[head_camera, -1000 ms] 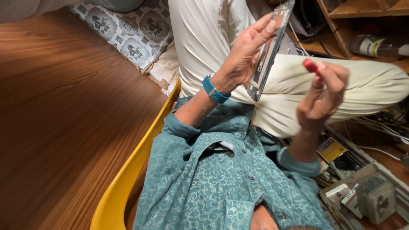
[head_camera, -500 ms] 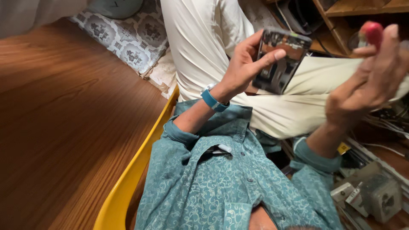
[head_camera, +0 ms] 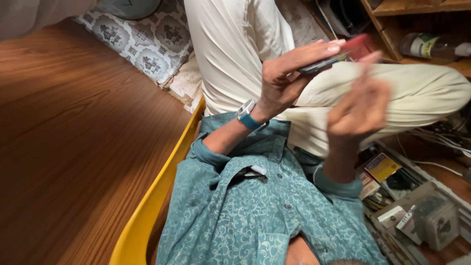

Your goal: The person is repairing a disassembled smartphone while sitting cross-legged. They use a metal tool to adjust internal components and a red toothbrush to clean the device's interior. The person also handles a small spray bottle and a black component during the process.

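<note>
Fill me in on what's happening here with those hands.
A person in a teal patterned shirt sits on a yellow chair with cream trousers crossed. The left hand holds a flat dark phone-like device nearly edge-on to the camera. The right hand is raised beside it, gripping something small and red, blurred, close to the device's far end. Whether the red thing touches the device cannot be told. Electrical parts lie in a tray at lower right.
</note>
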